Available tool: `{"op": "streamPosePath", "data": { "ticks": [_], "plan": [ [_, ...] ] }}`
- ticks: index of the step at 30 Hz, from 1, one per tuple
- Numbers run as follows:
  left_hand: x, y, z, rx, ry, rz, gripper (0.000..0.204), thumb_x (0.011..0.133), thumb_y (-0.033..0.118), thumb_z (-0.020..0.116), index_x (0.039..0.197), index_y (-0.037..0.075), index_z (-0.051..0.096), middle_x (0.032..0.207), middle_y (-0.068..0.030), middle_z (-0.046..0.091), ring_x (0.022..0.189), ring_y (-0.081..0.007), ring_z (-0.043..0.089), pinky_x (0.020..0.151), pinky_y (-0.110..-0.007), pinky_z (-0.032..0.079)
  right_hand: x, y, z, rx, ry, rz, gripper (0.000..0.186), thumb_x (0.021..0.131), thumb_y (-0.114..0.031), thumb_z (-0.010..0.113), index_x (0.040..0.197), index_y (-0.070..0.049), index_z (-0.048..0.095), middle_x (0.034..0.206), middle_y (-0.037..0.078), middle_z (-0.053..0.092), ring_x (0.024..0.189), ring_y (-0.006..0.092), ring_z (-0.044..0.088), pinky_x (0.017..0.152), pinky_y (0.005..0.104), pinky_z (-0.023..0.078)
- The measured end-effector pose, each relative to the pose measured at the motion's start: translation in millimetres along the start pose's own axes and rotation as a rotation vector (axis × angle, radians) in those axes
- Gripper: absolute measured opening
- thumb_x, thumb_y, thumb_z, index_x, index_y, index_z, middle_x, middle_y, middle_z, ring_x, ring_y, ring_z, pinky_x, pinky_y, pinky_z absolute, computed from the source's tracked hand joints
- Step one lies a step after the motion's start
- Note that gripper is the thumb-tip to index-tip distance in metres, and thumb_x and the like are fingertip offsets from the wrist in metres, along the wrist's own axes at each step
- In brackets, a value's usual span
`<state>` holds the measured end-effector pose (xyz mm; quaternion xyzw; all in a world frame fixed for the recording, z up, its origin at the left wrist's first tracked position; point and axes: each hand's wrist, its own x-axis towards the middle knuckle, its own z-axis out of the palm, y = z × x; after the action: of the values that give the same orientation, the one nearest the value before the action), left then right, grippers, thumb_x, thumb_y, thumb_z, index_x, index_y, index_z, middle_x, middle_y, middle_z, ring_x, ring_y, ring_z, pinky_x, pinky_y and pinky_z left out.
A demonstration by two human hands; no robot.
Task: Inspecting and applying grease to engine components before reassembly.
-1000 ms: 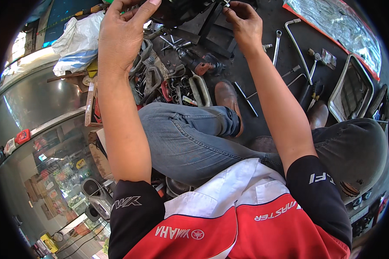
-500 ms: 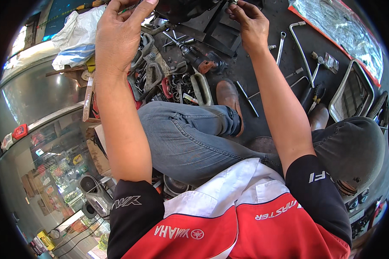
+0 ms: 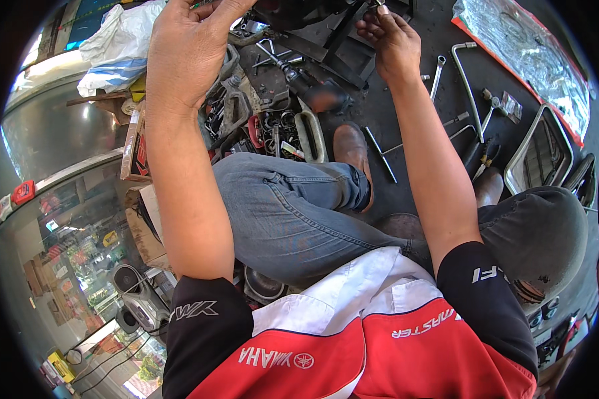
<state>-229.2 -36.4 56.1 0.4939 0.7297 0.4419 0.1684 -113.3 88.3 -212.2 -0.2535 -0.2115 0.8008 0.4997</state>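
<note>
- The left hand (image 3: 188, 56) is raised at 11 o'clock, its thumb alongside the black part (image 3: 299, 14). The upper edge cuts off its fingertips, so whether it grasps that part cannot be told.
- The right hand (image 3: 398, 50) is up at 1 o'clock, thumb and forefinger pinched on a small shiny piece (image 3: 381, 3); whether that piece is joined to the black part cannot be made out.
- The black part sits at 12 o'clock, between the two hands, partly cut off by the upper edge.
- Just below it, toward 12 to 1 o'clock, lie the dark bars of a frame (image 3: 343, 56) on the floor.
- A dark tool (image 3: 299, 78) lies at 12 o'clock, closer to the centre, with a pile of parts (image 3: 276, 133) just beyond it toward 11.
- At 2 o'clock, beside the right forearm, are a wrench (image 3: 438, 76), a bent bar (image 3: 469, 86) and, farther out, a clear bag (image 3: 526, 60) with an orange edge.
- Nearer the centre, also toward 2 o'clock, lies a T-handle (image 3: 381, 154), beside a brown shoe (image 3: 351, 149).
- Between 2 and 3 o'clock, pliers (image 3: 488, 154) lie near a metal tray (image 3: 510, 174).
- A white sack (image 3: 120, 46) lies between 10 and 11 o'clock.
- A grey speaker (image 3: 143, 302) stands at 8 o'clock.
</note>
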Motion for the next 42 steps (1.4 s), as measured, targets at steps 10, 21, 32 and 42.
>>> {"op": "streamPosePath", "data": {
  "ticks": [10,21,32,42],
  "plan": [
    [3,3,-3,0.013,-0.028,-0.073,0.029,0.097,0.019,0.079,0.116,0.0,0.065,0.097,-0.0008,0.066,0.088,-0.0081,0.061,0.079,-0.022,0.048,2,-4,3,0.149,0.039,0.043,0.021,0.106,-0.022,0.062,0.108,-0.002,0.066,0.092,0.01,0.071,0.08,0.0251,0.072,0.075,0.037,0.059],
    [-3,12,-13,0.239,-0.044,-0.05,0.045,0.096,0.037,0.079,0.116,-0.001,0.067,0.095,-0.0068,0.069,0.085,-0.014,0.062,0.079,-0.029,0.051,-4,-13,7,-0.059,-0.007,-0.071,0.027,0.105,-0.012,0.064,0.117,0.011,0.058,0.101,0.019,0.07,0.092,0.0337,0.075,0.081,0.0424,0.062],
    [-16,17,-30,0.306,0.024,0.058,0.044,0.091,0.038,0.079,0.107,-0.003,0.075,0.1,-0.0204,0.077,0.094,-0.0291,0.074,0.087,-0.039,0.057,-3,-28,13,-0.057,-0.091,0.129,0.02,0.11,-0.022,0.049,0.112,-0.004,0.058,0.105,0.01,0.061,0.099,0.0273,0.057,0.091,0.0445,0.048],
    [-36,15,-65,0.264,-0.027,0.089,0.047,0.092,0.041,0.078,0.112,-0.001,0.076,0.102,-0.0224,0.076,0.095,-0.0314,0.075,0.087,-0.041,0.058,18,-25,8,0.091,-0.313,0.312,0.023,0.107,-0.025,0.045,0.093,-0.009,0.054,0.077,0.0,0.043,0.07,0.019,0.043,0.071,0.0393,0.04]
  ]
}}
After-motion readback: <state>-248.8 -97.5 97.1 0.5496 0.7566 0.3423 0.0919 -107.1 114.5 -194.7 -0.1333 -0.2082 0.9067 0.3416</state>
